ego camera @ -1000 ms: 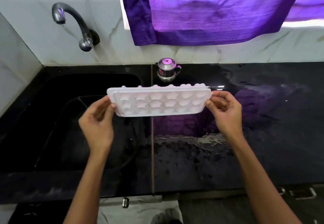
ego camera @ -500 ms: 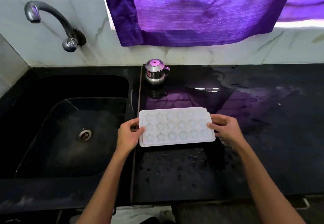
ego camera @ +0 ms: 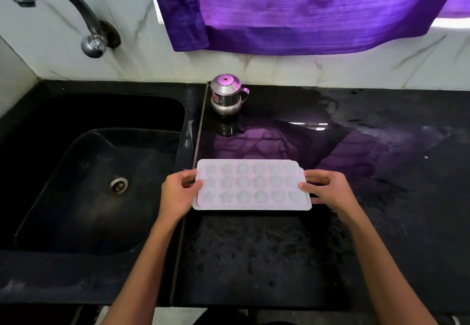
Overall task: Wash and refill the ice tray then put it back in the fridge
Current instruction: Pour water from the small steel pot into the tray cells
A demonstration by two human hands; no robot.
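Altogether one ice tray (ego camera: 251, 184) is in view, held by two hands. It is a pale, matte white rectangle with rounded corners and a small notch at its far right corner, and it carries eighteen moulded cavities in three rows of six: the left ones look star-shaped, the others rounder, though their exact outlines are soft. It lies flat, cavities up, low over or on the black counter (ego camera: 381, 223), just right of the seam beside the sink (ego camera: 84, 197); whether it touches the stone I cannot tell.

The left hand (ego camera: 178, 195) grips the tray's left short edge, thumb laid on the top face near the middle row, the other fingers curled beneath. The right hand (ego camera: 328, 192) holds the right short edge the same way, thumb tip on the rim, fingers tucked under and behind. Both hands are closed around the tray, with the tray spanning the gap between them.

The counter is polished dark stone, glossy enough to mirror purple, with scattered water drops in front of the tray. The single sink is a deep black basin with rounded corners and one metal drain (ego camera: 119, 184). One curved grey metal tap (ego camera: 58, 6) comes out of the white marbled wall. One small shiny steel pot (ego camera: 226, 95) with a domed lid and side handle stands at the back of the counter. One purple curtain (ego camera: 305, 6), a finely ribbed fabric, hangs above.
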